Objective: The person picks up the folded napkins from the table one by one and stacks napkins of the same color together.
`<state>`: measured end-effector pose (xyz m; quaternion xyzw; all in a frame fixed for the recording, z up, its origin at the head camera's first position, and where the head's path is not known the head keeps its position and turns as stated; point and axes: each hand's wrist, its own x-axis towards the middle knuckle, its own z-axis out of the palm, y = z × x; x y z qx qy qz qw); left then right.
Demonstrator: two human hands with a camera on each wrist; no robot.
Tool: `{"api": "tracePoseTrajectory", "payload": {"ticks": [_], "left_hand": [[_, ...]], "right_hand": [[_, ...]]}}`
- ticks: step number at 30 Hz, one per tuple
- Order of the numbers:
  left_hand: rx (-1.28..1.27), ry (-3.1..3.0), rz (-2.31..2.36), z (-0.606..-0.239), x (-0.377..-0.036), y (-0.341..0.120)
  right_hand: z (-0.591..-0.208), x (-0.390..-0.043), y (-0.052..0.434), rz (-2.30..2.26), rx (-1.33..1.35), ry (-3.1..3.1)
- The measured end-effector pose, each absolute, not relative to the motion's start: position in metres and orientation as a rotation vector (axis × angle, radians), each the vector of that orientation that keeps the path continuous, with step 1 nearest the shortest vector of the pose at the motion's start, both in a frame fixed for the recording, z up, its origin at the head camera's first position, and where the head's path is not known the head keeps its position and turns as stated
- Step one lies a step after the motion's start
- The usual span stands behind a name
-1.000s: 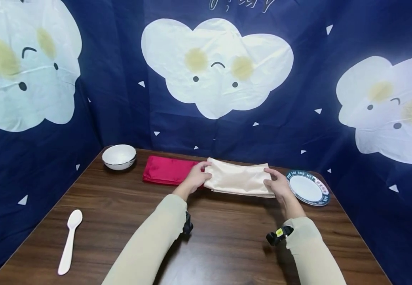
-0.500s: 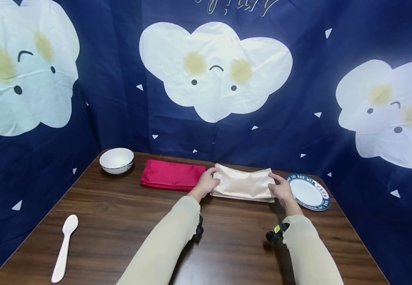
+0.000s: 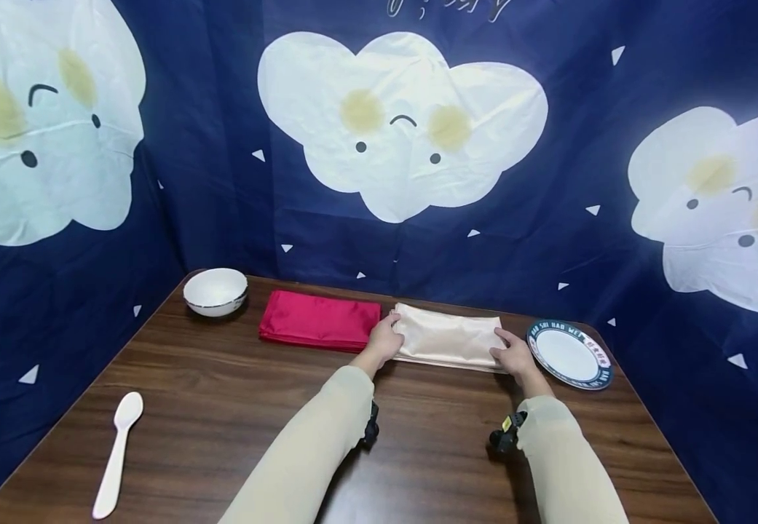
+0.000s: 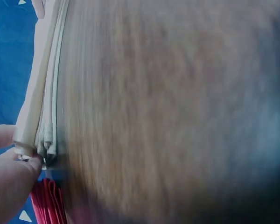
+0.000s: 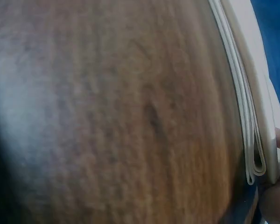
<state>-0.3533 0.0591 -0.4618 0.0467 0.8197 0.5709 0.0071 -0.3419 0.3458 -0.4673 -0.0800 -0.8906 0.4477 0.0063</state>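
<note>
Cream cloth (image 3: pixel 447 338) gripped at both ends by left hand (image 3: pixel 385 340) and right hand (image 3: pixel 515 358), red cloth (image 3: pixel 320 320) touching its left, plate (image 3: pixel 571 354) right.

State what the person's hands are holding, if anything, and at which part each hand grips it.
Both hands hold the folded cream cloth on the table. The left hand grips its left end, the right hand its right end, fingers curled round the layered edges.

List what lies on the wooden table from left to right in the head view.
White plastic spoon → white bowl with a dark rim → folded red cloth → left hand → folded cream cloth → right hand → white plate with a blue lettered rim.
</note>
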Motion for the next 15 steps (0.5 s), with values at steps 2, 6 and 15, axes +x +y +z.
{"api": "tracePoseTrajectory", "payload": {"ticks": [2,6,15], "left_hand": [[0.133,2.567,1.789,-0.462,-0.352,0.06],[0.121,2.537,1.864,-0.465,-0.351,0.058],[0.233,2.329,2.035,-0.473,-0.349,0.044]], "right_hand": [[-0.469,-0.342,0.346,1.371,-0.235,-2.813],[-0.474,-0.34,0.344,1.42,-0.254,-2.8],[-0.468,-0.334,0.341,1.499,-0.211,-2.703]]}}
